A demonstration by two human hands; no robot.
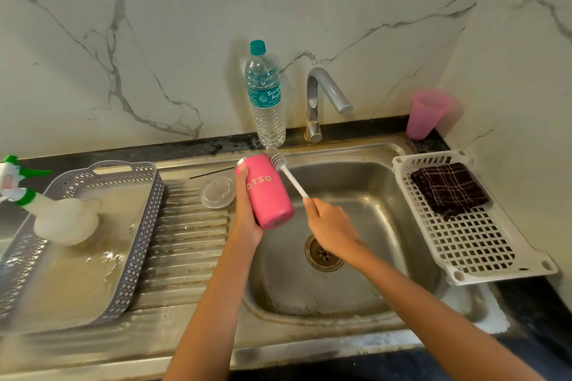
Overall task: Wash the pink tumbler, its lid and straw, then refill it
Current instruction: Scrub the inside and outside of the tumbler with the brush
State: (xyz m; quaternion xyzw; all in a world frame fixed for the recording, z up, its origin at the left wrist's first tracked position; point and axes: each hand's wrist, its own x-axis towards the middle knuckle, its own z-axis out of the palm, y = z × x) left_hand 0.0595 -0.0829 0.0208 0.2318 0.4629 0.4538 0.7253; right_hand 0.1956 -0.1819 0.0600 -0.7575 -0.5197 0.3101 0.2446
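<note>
1. We hold the pink tumbler (267, 192) in the left hand (247, 213), fingers wrapped round its body, thumb on the near side.
2. The tumbler is tilted over the left edge of the sink (387, 192), base toward us, open end pointing away.
3. The right hand (332, 226) grips the white handle of the bottle brush (289, 175), fingers closed round its lower end.
4. The brush head lies against or just beside the tumbler's upper right side, outside the body; we cannot tell whether it touches.
5. The clear lid (217, 192) lies flat on the draining board (185, 241), just left of the tumbler.
6. The straw (212, 172) lies on the board behind the lid.
7. A water bottle (266, 102) stands upright behind the tumbler, beside the tap (325, 93).
8. A pink cup (425, 114) stands in the back right corner of the bench (532, 303).
9. A white basket (479, 241) right of the sink carries a dark cloth (448, 189).
10. A grey basket (133, 241) at the left holds a spray bottle (62, 219).
</note>
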